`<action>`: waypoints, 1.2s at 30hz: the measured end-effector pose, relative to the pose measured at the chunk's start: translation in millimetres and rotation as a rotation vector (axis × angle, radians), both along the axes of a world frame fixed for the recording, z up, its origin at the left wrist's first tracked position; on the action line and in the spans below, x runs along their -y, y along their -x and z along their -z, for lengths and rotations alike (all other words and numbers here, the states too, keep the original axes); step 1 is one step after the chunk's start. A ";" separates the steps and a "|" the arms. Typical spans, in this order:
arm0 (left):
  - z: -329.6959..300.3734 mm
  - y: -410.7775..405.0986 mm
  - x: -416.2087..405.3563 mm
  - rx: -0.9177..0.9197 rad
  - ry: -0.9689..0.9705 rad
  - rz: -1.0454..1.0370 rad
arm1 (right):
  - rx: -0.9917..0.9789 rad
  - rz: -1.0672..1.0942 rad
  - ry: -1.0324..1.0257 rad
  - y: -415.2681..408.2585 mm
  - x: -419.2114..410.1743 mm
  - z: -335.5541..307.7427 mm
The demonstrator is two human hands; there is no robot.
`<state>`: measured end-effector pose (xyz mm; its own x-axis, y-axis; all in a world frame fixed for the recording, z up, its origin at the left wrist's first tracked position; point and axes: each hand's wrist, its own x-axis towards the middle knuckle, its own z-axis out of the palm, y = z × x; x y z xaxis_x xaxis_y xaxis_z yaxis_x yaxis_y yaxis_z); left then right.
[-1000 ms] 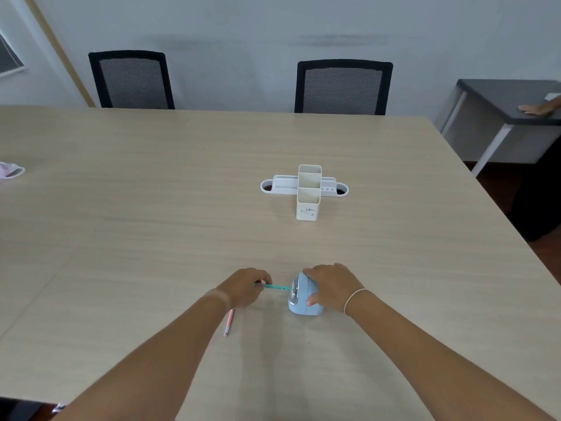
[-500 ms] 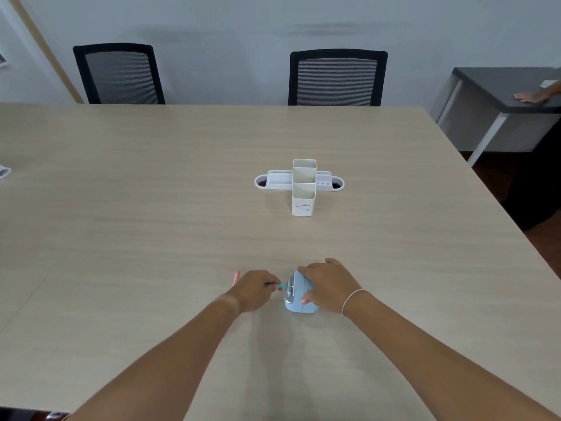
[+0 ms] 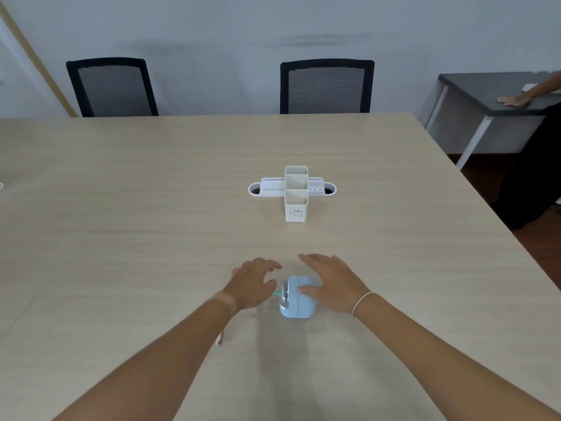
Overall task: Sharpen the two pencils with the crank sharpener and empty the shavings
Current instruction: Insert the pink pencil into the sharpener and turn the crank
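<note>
The light blue crank sharpener [image 3: 298, 302] stands on the table near me. A short piece of the teal pencil [image 3: 277, 293] sticks out of its left face. My left hand [image 3: 253, 285] hovers just left of the sharpener with its fingers spread above that pencil, not gripping it. On the sharpener's right side is my right hand [image 3: 332, 284], fingers stretched out flat and only the thumb lying on the sharpener's top. The pink pencil [image 3: 219, 340] lies on the table, mostly hidden under my left forearm. The crank is hidden.
A white desk organiser [image 3: 296, 192] with two upright cups stands mid-table beyond the hands. Two black chairs [image 3: 326, 86] face the wooden table's [image 3: 121, 238] far edge. At the right, another person's hand [image 3: 513, 101] rests on a grey side table.
The teal pencil went deeper into the sharpener. My left hand let go of it and spread its fingers. My right hand's fingers lifted off the sharpener and straightened.
</note>
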<state>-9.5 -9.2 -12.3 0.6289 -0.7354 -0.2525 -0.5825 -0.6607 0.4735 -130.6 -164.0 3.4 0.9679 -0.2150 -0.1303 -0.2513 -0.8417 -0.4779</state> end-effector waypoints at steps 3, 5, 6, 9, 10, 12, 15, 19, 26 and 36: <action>-14.2 5.1 13.1 -0.024 0.084 0.057 | 0.198 0.120 -0.001 11.2 15.6 0.0; -19.2 13.6 23.1 -0.061 0.064 0.138 | 0.169 0.171 0.020 16.5 22.1 2.9; -19.1 18.2 27.8 -0.063 0.031 0.183 | 0.133 0.176 0.032 18.6 23.8 5.6; -10.2 28.8 39.4 -0.002 -0.073 0.271 | 0.051 0.163 0.076 23.0 24.7 16.1; -6.7 30.9 42.4 0.028 -0.097 0.281 | 0.046 0.167 0.085 23.3 24.7 19.4; 0.1 34.1 47.9 0.075 -0.154 0.291 | 0.060 0.181 0.106 23.1 25.0 25.6; 11.4 37.8 52.5 0.110 -0.238 0.287 | 0.109 0.159 0.164 21.0 26.9 32.1; 23.4 39.7 52.5 0.158 -0.211 0.254 | 0.171 0.117 0.167 13.9 31.9 42.4; 32.0 39.0 55.0 0.217 -0.169 0.232 | 0.004 0.121 0.083 0.0 36.6 76.0; 30.1 37.5 56.9 0.230 -0.208 0.245 | 0.310 0.063 -0.011 61.0 7.6 62.5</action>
